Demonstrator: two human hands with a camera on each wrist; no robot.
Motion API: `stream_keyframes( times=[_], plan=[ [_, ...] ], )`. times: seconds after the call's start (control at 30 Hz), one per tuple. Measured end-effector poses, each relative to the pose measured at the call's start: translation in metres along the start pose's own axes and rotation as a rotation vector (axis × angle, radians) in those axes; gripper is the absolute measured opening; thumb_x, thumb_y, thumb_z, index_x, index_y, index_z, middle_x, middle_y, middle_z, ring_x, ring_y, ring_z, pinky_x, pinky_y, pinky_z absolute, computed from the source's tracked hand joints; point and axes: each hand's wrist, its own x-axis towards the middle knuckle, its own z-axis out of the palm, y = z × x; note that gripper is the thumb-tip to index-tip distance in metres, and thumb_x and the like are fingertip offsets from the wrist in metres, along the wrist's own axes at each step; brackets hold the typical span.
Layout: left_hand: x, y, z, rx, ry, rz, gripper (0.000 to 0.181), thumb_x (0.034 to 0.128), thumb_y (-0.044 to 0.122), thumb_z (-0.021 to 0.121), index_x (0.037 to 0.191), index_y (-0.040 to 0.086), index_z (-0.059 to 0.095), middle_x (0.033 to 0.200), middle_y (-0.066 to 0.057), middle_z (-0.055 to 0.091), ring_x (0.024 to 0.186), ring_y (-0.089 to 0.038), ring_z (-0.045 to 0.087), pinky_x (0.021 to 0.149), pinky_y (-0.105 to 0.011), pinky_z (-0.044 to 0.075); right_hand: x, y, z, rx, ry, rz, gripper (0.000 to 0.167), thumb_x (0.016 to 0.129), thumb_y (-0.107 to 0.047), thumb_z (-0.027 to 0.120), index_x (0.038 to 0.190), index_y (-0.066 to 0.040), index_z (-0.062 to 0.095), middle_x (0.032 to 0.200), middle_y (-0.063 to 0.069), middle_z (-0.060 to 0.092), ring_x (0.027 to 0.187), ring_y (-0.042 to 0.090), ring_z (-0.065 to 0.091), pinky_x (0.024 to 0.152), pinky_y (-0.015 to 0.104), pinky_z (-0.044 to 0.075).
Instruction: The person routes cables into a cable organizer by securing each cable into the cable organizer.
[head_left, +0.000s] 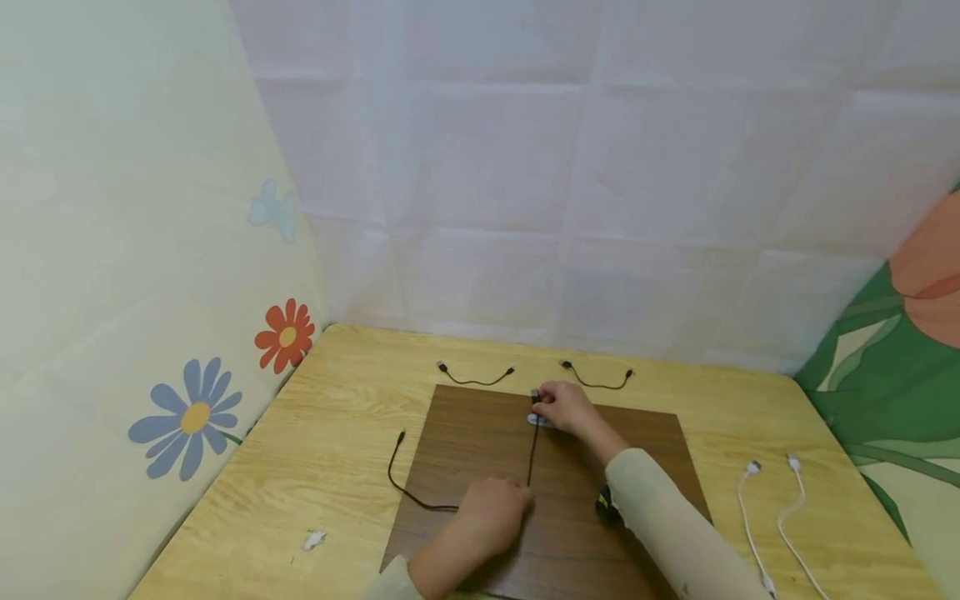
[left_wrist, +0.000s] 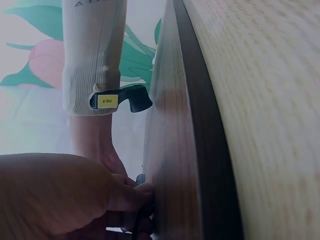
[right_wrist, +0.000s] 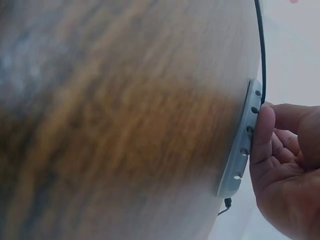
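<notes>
Black cable [head_left: 532, 450], probably light and bendy, runs over the brown board [head_left: 450, 442], pinched by the right hand [head_left: 566, 407] far, left hand [head_left: 495, 510] near (its plug [head_left: 535, 395] likely grips best).

Head: above bench [head_left: 262, 492], facing forward-down
Left wrist: low, close, sideways
Right wrist: close, sideways
All share: brown board [head_left: 570, 525]

3 blk cables [head_left: 476, 382], 2 wht cables [head_left: 746, 525], 1 gry holder [right_wrist: 238, 150] w/ 5 slots [right_wrist: 244, 151], 1 brn board [head_left: 577, 533].
</notes>
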Motion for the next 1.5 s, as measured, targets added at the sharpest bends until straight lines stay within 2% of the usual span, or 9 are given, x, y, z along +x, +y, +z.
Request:
stream_keyframes(
  times=[0.17, 0.33, 0.47, 0.7, 0.97, 1.23, 1.33, 1.5],
  plan=[
    [0.001, 0.000, -0.002, 0.057, 0.002, 0.010, 0.008, 0.0866, 0.020, 0.070, 0.091, 0.027, 0.070, 0.086, 0.004, 0.068, 0.077, -0.017, 0.065, 0.059, -0.033, 0.053, 0.002, -0.004, -0.002, -0.015, -0.027, 0.032, 0.006, 0.094, -0.011, 0.070, 0.090, -0.007, 0.067, 0.082, 0.002, 0.067, 0.068, 0.013, 0.061, 0.062, 0.027, 0.049],
    [0.003, -0.003, -0.003, 0.071, -0.027, 0.026, 0.012, 0.0888, 0.019, 0.069, 0.096, 0.027, 0.072, 0.090, 0.005, 0.069, 0.081, -0.015, 0.066, 0.061, -0.033, 0.054, 0.004, -0.006, 0.000, -0.037, -0.022, 0.029, 0.007, 0.093, -0.009, 0.071, 0.089, -0.006, 0.066, 0.080, 0.003, 0.067, 0.068, 0.014, 0.060, 0.062, 0.028, 0.049],
    [0.002, -0.005, -0.005, 0.070, -0.050, 0.037, 0.016, 0.0895, 0.018, 0.069, 0.100, 0.028, 0.074, 0.093, 0.006, 0.069, 0.084, -0.015, 0.066, 0.062, -0.033, 0.055, 0.003, -0.007, 0.003, -0.083, -0.016, 0.026, 0.007, 0.093, -0.011, 0.071, 0.090, -0.006, 0.067, 0.082, 0.004, 0.068, 0.072, 0.016, 0.060, 0.065, 0.030, 0.049],
    [0.002, -0.009, -0.008, 0.053, -0.042, 0.048, 0.017, 0.0887, 0.016, 0.070, 0.100, 0.028, 0.075, 0.093, 0.007, 0.070, 0.084, -0.015, 0.067, 0.061, -0.033, 0.055, 0.006, -0.012, 0.005, -0.130, -0.020, 0.012, 0.009, 0.094, -0.011, 0.071, 0.097, -0.004, 0.069, 0.090, 0.009, 0.070, 0.082, 0.021, 0.064, 0.074, 0.037, 0.054],
    [0.004, -0.009, -0.011, 0.030, -0.106, 0.036, 0.023, 0.0896, 0.019, 0.071, 0.108, 0.031, 0.075, 0.097, 0.008, 0.070, 0.087, -0.016, 0.067, 0.065, -0.035, 0.055, 0.006, -0.012, 0.005, -0.164, -0.062, 0.048, 0.013, 0.095, -0.013, 0.069, 0.103, -0.003, 0.067, 0.097, 0.011, 0.069, 0.085, 0.021, 0.063, 0.076, 0.038, 0.054],
    [0.000, 0.005, -0.007, 0.248, -0.012, -0.014, 0.003, 0.0843, 0.033, 0.071, 0.087, 0.031, 0.073, 0.078, 0.007, 0.069, 0.069, -0.013, 0.063, 0.056, -0.033, 0.049, 0.005, -0.015, 0.004, -0.188, -0.073, 0.002, 0.012, 0.096, -0.013, 0.069, 0.102, -0.002, 0.067, 0.101, 0.012, 0.069, 0.091, 0.024, 0.063, 0.082, 0.042, 0.054],
    [0.000, 0.004, -0.006, 0.240, -0.007, -0.005, 0.003, 0.0829, 0.031, 0.073, 0.086, 0.030, 0.073, 0.077, 0.007, 0.069, 0.068, -0.013, 0.062, 0.055, -0.032, 0.048, 0.005, -0.014, 0.003, -0.167, -0.073, 0.004, 0.011, 0.096, -0.013, 0.069, 0.100, -0.004, 0.066, 0.100, 0.011, 0.068, 0.091, 0.024, 0.062, 0.082, 0.041, 0.053],
    [0.001, -0.002, -0.007, 0.164, -0.028, 0.031, 0.007, 0.0822, 0.024, 0.074, 0.088, 0.027, 0.073, 0.078, 0.005, 0.068, 0.069, -0.013, 0.061, 0.055, -0.031, 0.048, 0.005, -0.010, 0.001, -0.125, -0.072, 0.025, 0.010, 0.095, -0.012, 0.070, 0.098, -0.005, 0.065, 0.096, 0.008, 0.066, 0.087, 0.022, 0.060, 0.079, 0.040, 0.052]
  ],
)
